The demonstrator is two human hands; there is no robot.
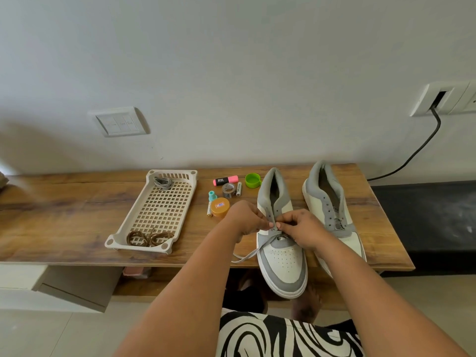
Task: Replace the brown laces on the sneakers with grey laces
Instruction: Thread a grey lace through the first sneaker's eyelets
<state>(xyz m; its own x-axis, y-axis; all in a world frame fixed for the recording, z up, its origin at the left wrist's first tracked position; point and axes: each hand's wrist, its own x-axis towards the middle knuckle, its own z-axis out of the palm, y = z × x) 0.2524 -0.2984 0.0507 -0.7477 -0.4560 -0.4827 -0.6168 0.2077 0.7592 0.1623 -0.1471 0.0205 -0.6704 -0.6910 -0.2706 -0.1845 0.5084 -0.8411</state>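
Head view looks down on a wooden table (77,207) against the wall. Both hands pinch a grey lace (251,253) at the lower eyelets of the nearer sneaker (282,264), whose toe juts past the front edge: left hand (248,219), right hand (302,228). A second sneaker (327,202) stands just beside it, unlaced. Leftward, a slotted tray (159,210) holds brown laces (148,238) and another grey lace (163,182); a highlighter (225,180), tape roll (228,189) and green cap (252,180) sit between

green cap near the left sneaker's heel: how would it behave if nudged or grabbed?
The green cap looks like thin plastic, so probably light and likely to skid on the smooth wooden table. It rests on its flat end, so rolling seems unlikely unless tipped. Its small side tab might catch the left sneaker.
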